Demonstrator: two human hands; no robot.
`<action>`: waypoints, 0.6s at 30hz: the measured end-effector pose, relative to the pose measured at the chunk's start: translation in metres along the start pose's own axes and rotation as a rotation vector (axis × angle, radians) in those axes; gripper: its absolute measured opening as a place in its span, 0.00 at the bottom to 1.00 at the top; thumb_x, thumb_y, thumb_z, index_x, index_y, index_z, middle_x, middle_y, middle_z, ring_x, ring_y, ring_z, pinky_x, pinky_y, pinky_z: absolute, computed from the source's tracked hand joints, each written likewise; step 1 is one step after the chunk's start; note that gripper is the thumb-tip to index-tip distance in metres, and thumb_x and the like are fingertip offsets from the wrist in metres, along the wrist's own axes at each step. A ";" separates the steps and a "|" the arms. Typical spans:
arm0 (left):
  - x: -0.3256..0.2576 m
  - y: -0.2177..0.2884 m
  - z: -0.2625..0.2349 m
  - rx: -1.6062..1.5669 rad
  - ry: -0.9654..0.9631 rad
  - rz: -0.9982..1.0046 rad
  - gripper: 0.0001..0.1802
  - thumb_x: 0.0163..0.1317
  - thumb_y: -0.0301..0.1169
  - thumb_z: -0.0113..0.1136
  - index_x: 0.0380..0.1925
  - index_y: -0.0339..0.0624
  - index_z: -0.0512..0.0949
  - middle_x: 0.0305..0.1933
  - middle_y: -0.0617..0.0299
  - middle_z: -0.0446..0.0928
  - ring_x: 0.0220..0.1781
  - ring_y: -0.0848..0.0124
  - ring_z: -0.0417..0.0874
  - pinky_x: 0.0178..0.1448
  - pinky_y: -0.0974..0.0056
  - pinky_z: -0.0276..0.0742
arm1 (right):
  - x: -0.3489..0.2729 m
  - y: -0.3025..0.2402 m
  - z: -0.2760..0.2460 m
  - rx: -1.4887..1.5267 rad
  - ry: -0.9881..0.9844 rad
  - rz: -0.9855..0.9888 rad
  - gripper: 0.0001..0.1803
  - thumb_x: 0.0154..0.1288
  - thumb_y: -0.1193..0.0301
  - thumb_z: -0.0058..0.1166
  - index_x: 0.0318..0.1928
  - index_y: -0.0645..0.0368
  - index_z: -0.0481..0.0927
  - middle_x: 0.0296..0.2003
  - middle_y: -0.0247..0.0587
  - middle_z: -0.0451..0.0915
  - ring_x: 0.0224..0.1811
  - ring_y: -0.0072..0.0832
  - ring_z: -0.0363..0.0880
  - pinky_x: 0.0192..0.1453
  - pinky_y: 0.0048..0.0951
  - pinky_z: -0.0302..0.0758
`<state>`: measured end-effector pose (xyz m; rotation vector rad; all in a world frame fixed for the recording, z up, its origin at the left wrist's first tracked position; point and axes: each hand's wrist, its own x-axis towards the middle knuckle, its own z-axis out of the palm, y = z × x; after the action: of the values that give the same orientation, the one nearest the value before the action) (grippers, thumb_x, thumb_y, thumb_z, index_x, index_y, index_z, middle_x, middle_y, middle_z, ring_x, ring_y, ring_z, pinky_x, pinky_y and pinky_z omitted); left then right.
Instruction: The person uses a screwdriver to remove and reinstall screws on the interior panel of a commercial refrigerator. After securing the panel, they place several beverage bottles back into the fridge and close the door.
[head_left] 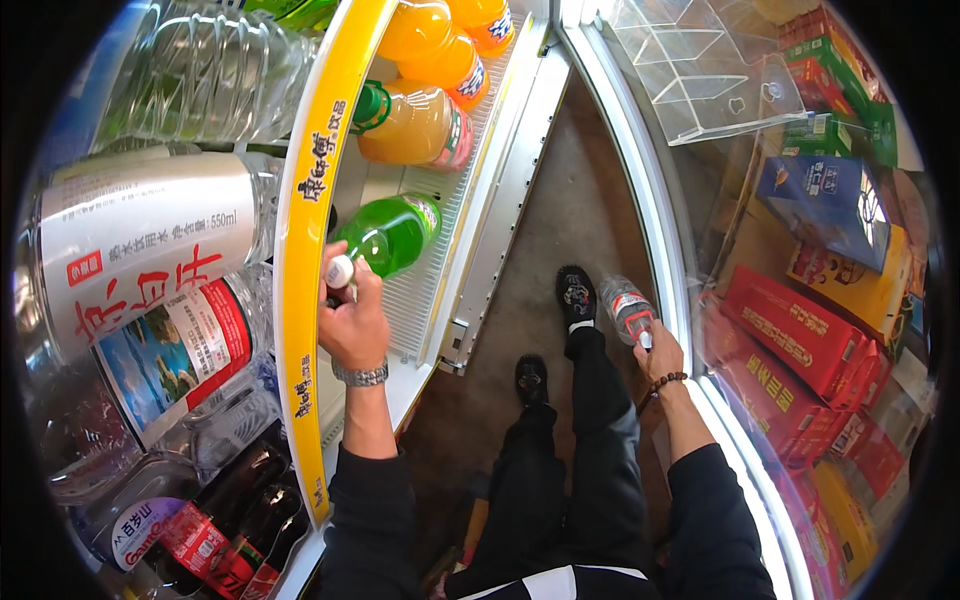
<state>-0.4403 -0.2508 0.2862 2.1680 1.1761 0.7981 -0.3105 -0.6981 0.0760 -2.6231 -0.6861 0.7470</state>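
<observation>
My left hand, with a metal watch on its wrist, reaches over the white shelf of an open drinks fridge. Its fingers close round the white-capped neck of a green soda bottle. Behind that bottle stand a bottle of cloudy peach-coloured drink with a green cap and several orange soda bottles. Low by the glass door, my right hand, wearing a bead bracelet, grips a clear water bottle with a red and white label by its neck end.
A yellow shelf strip runs along my left arm. Above it lie large water bottles and dark cola bottles. The open glass door curves along my right; beyond it are stacked boxes and a clear acrylic rack. My feet stand on the dark floor.
</observation>
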 end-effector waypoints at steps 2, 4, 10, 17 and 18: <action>0.008 -0.003 0.001 -0.037 -0.022 0.042 0.14 0.61 0.23 0.65 0.48 0.40 0.82 0.40 0.66 0.76 0.31 0.79 0.70 0.32 0.72 0.66 | 0.007 -0.002 -0.002 0.039 -0.065 0.053 0.18 0.60 0.66 0.64 0.47 0.59 0.74 0.37 0.57 0.84 0.41 0.57 0.84 0.44 0.49 0.79; 0.015 -0.005 0.006 -0.116 -0.010 0.014 0.14 0.61 0.23 0.65 0.48 0.41 0.82 0.40 0.68 0.76 0.30 0.80 0.69 0.31 0.72 0.65 | 0.013 -0.009 -0.005 0.077 -0.075 0.078 0.19 0.59 0.65 0.65 0.47 0.59 0.74 0.35 0.57 0.84 0.38 0.57 0.84 0.41 0.48 0.80; 0.040 -0.012 0.010 -0.182 -0.120 0.127 0.15 0.60 0.21 0.63 0.48 0.42 0.82 0.40 0.72 0.76 0.30 0.85 0.66 0.32 0.75 0.62 | 0.015 -0.071 -0.023 0.175 0.021 0.028 0.19 0.55 0.62 0.67 0.43 0.55 0.75 0.27 0.55 0.83 0.31 0.56 0.85 0.34 0.49 0.80; 0.059 -0.050 0.006 0.643 -0.085 0.771 0.19 0.63 0.23 0.62 0.55 0.36 0.79 0.50 0.63 0.83 0.33 0.82 0.70 0.34 0.74 0.64 | 0.008 -0.172 -0.076 0.251 0.176 -0.240 0.15 0.52 0.66 0.69 0.33 0.59 0.76 0.20 0.50 0.80 0.24 0.48 0.84 0.29 0.42 0.80; 0.059 -0.054 0.005 0.772 -0.060 0.853 0.20 0.64 0.25 0.63 0.56 0.35 0.78 0.52 0.62 0.83 0.33 0.81 0.70 0.35 0.74 0.64 | 0.004 -0.185 -0.083 0.295 0.189 -0.250 0.15 0.51 0.67 0.69 0.33 0.59 0.76 0.20 0.50 0.80 0.24 0.47 0.84 0.29 0.41 0.80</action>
<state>-0.4400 -0.1753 0.2587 3.3972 0.5031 0.6225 -0.3267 -0.5572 0.2205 -2.2533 -0.7652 0.4784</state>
